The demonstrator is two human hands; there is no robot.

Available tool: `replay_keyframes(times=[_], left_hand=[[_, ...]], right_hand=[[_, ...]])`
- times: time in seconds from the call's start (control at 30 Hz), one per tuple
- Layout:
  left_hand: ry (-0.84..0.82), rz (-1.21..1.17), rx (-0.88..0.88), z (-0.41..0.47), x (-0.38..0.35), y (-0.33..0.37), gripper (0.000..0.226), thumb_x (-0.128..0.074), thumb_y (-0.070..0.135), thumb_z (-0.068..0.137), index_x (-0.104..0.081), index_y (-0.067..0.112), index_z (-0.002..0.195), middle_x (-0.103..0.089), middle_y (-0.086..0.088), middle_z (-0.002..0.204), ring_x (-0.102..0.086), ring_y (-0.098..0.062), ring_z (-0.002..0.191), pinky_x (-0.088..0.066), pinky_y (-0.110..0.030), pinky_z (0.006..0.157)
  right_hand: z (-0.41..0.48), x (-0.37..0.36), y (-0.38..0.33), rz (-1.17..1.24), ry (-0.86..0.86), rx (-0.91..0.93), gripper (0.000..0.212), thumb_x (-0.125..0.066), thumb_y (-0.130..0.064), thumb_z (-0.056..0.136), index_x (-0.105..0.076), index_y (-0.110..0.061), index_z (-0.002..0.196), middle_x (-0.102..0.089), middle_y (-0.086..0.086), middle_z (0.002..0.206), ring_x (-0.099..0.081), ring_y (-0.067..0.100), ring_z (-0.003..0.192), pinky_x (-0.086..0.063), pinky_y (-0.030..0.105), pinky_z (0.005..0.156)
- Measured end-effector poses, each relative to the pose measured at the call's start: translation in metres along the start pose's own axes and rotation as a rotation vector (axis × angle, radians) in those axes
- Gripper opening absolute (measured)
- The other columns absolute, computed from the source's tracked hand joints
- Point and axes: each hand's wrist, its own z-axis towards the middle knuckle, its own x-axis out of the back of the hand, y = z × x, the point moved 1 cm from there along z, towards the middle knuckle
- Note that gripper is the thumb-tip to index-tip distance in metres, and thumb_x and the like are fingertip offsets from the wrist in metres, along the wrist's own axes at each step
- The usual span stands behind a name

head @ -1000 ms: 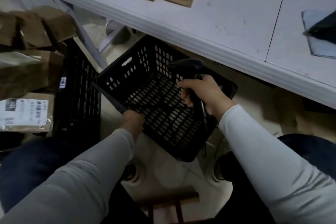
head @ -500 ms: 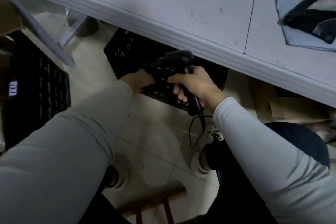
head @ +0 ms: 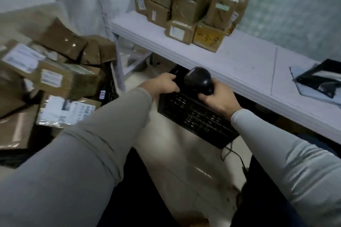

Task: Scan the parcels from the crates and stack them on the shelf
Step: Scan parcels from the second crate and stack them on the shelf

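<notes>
Black crate [head: 193, 114] half under the shelf [head: 239, 64]: your left hand [head: 162, 84] grips its rim, your right hand [head: 217, 98] grasps the barcode scanner [head: 200, 79].

Crate [head: 193, 114] rear hidden under shelf [head: 239, 64]; pkg labels [head: 51, 78] blurry, can't read txt.

A yellowish box [head: 208, 39] on the shelf [head: 239, 64] reads "4-3-9".

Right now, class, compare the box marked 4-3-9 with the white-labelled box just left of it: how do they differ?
The 4-3-9 box bears handwritten numbers; the white-labelled box carries a white sticker. The 4-3-9 box looks yellower, the white-labelled box browner. Both are cardboard, side by side at the front of the shelf, with other parcels stacked on them.
</notes>
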Motion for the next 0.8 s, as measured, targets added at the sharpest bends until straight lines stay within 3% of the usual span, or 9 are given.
replay_keyframes(times=[0.13,0.23,0.3,0.37,0.43,0.57,0.67,0.73,0.8], left_hand=[[0.098,0.011,-0.020,-0.021,0.032,0.000,0.068,-0.064,0.012,0.090,-0.029,0.009,0.149,-0.033,-0.007,0.152,-0.036,-0.024,0.137,-0.031,-0.028,0.108],[0.182,0.008,-0.001,-0.030,0.051,-0.008,0.065,-0.060,0.011,0.092,-0.030,0.008,0.149,-0.034,-0.009,0.152,-0.037,-0.026,0.137,-0.033,-0.030,0.111],[0.237,0.022,0.035,-0.039,0.062,-0.015,0.057,-0.056,0.010,0.094,-0.034,0.008,0.147,-0.038,-0.010,0.149,-0.040,-0.027,0.134,-0.036,-0.033,0.109],[0.303,0.031,0.055,-0.045,0.072,-0.025,0.047,-0.051,0.009,0.094,-0.044,0.006,0.140,-0.050,-0.013,0.138,-0.051,-0.029,0.122,-0.045,-0.031,0.093],[0.406,0.041,0.069,-0.052,0.080,-0.035,0.037,-0.051,0.008,0.093,-0.053,0.004,0.129,-0.057,-0.014,0.124,-0.055,-0.029,0.113,-0.043,-0.030,0.082],[0.678,0.062,0.124,-0.071,0.092,-0.057,0.023,-0.055,0.013,0.089,-0.062,0.005,0.109,-0.064,-0.014,0.106,-0.059,-0.031,0.102,-0.041,-0.031,0.074],[0.912,0.077,0.192,-0.092,0.109,-0.068,0.030,-0.051,0.011,0.087,-0.063,0.010,0.115,-0.059,-0.015,0.118,-0.053,-0.032,0.112,-0.043,-0.038,0.089],[1.055,0.042,0.287,-0.104,0.124,-0.075,0.039,-0.049,0.009,0.088,-0.056,0.012,0.126,-0.047,-0.014,0.130,-0.041,-0.032,0.124,-0.035,-0.037,0.103],[1.201,-0.002,0.387,-0.115,0.145,-0.081,0.045,-0.055,0.013,0.087,-0.049,0.013,0.132,-0.039,-0.013,0.137,-0.034,-0.031,0.129,-0.030,-0.037,0.107]], right_hand=[[0.004,0.001,-0.029,-0.219,-0.081,0.043,0.042,-0.066,-0.028,0.081,-0.054,-0.013,0.119,-0.065,0.014,0.115,-0.059,0.034,0.108,-0.046,0.035,0.085],[0.008,0.000,-0.051,-0.253,-0.089,0.032,0.035,-0.064,-0.027,0.081,-0.056,-0.011,0.111,-0.065,0.013,0.105,-0.061,0.034,0.102,-0.045,0.033,0.078],[0.013,0.000,-0.066,-0.210,-0.100,0.003,0.026,-0.063,-0.027,0.081,-0.057,-0.011,0.100,-0.064,0.011,0.093,-0.064,0.034,0.093,-0.046,0.033,0.073],[0.020,-0.004,-0.083,-0.155,-0.149,-0.010,0.021,-0.064,-0.026,0.079,-0.057,-0.012,0.093,-0.066,0.011,0.086,-0.066,0.034,0.084,-0.053,0.037,0.072],[0.029,-0.011,-0.106,-0.106,-0.201,0.011,0.016,-0.066,-0.024,0.079,-0.056,-0.014,0.086,-0.067,0.013,0.084,-0.067,0.032,0.076,-0.057,0.038,0.070],[0.035,-0.034,-0.153,0.246,-0.363,0.014,0.012,-0.066,-0.013,0.086,-0.057,-0.006,0.081,-0.062,0.013,0.061,-0.055,0.016,0.036,-0.045,0.025,0.040],[0.030,-0.048,-0.175,0.449,-0.462,0.012,0.015,-0.066,-0.013,0.087,-0.062,0.001,0.087,-0.061,0.012,0.058,-0.053,0.017,0.040,-0.043,0.026,0.043],[0.026,-0.054,-0.185,0.537,-0.502,0.032,0.016,-0.067,-0.013,0.087,-0.062,0.001,0.085,-0.059,0.011,0.056,-0.053,0.019,0.041,-0.042,0.027,0.043],[0.025,-0.058,-0.194,0.591,-0.537,0.067,0.016,-0.067,-0.012,0.087,-0.062,0.003,0.085,-0.059,0.012,0.057,-0.052,0.021,0.044,-0.042,0.028,0.044]])
